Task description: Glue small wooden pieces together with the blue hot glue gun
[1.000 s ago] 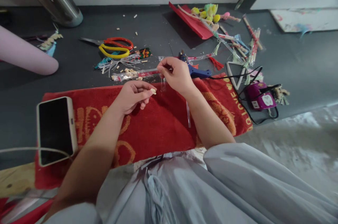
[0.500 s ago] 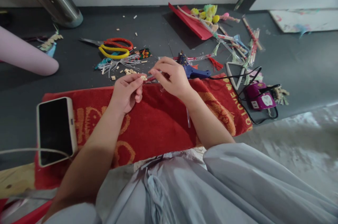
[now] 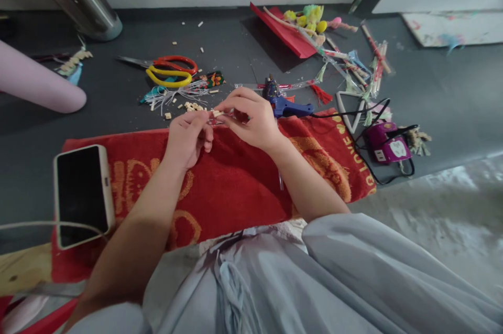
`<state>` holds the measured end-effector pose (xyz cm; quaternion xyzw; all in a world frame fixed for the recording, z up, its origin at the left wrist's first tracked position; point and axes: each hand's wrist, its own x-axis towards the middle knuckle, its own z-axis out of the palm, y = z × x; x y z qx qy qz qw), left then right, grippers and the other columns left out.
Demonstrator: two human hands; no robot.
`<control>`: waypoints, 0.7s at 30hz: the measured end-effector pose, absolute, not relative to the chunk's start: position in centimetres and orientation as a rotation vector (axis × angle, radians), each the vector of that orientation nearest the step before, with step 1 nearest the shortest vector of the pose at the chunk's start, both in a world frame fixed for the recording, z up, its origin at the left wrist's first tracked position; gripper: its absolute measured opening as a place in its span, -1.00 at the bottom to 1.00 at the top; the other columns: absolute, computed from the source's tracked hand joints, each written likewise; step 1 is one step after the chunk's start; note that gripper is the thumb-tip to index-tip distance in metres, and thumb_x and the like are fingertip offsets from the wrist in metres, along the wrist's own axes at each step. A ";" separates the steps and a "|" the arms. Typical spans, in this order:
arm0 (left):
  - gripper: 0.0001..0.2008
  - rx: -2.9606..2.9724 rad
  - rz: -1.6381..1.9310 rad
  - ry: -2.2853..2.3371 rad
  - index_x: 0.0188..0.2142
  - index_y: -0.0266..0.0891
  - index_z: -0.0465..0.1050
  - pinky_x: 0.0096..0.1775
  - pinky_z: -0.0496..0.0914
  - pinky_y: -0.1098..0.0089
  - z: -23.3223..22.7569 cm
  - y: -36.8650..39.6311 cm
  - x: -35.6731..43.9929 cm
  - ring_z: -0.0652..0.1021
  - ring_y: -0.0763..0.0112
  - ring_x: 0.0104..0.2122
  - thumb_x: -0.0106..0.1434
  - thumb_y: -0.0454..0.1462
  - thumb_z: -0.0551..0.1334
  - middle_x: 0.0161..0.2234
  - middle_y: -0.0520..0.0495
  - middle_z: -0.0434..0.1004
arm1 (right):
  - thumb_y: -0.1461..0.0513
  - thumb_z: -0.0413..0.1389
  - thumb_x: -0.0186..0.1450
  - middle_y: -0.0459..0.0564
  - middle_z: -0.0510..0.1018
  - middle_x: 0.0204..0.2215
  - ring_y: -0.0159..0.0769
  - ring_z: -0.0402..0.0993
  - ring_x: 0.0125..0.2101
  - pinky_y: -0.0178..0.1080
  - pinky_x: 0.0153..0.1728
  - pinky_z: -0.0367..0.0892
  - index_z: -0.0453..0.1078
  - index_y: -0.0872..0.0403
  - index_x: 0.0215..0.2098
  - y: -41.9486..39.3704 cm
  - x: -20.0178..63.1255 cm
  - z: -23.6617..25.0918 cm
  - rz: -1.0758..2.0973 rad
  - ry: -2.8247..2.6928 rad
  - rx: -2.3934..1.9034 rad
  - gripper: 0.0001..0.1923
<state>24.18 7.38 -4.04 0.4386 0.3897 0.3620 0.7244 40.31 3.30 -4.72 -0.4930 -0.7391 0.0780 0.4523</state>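
Above the far edge of a red towel, my two hands meet at the fingertips. A small cream-coloured piece is between them. My left hand is closed in a pinch at the piece's left end, its other fingers curled. My right hand closes thumb and forefinger on the right side of it. Just beyond my left hand lies a small pile of similar cream pieces. A blue glue gun rests right beside my right hand, its nozzle end pointing away.
Orange-and-yellow-handled scissors lie beside white strings at the back left. A phone with a cable across it lies on the towel's left. Red paper, wrapped sticks and a purple power adapter are at the right.
My right hand has moved slightly left and down, bringing its fingertips onto the cream piece at my left hand. My left hand has barely shifted. The surroundings are unchanged.
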 end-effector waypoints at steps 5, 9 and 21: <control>-0.85 0.963 0.845 0.856 -0.41 -0.27 0.46 -0.76 0.15 0.55 -3.8 7.4 24.1 0.25 0.59 -0.82 0.13 -0.22 0.32 -0.76 0.14 0.32 | 0.04 0.02 0.40 -0.05 0.46 -0.32 -0.45 0.33 -0.41 -0.34 -0.36 0.30 0.45 0.09 -0.19 3.4 40.4 -4.5 0.259 -1.749 -1.255 -0.68; -0.79 1.003 0.835 0.848 -0.42 -0.23 0.44 -0.76 0.15 0.54 -3.9 7.3 24.0 0.26 0.59 -0.82 0.13 -0.14 0.34 -0.74 0.14 0.35 | 0.01 0.02 0.39 -0.02 0.47 -0.32 -0.41 0.34 -0.39 -0.31 -0.35 0.31 0.46 0.08 -0.20 3.4 40.4 -4.6 0.277 -1.750 -1.301 -0.67; -0.62 1.171 0.801 0.756 -0.52 -0.22 0.34 -0.72 0.08 0.57 -4.4 7.1 23.9 0.20 0.67 -0.79 0.12 0.00 0.36 -0.74 0.15 0.27 | 0.07 -0.01 0.41 0.03 0.47 -0.27 -0.36 0.40 -0.30 -0.28 -0.26 0.34 0.45 0.08 -0.18 3.5 40.3 -5.1 0.200 -1.800 -1.312 -0.70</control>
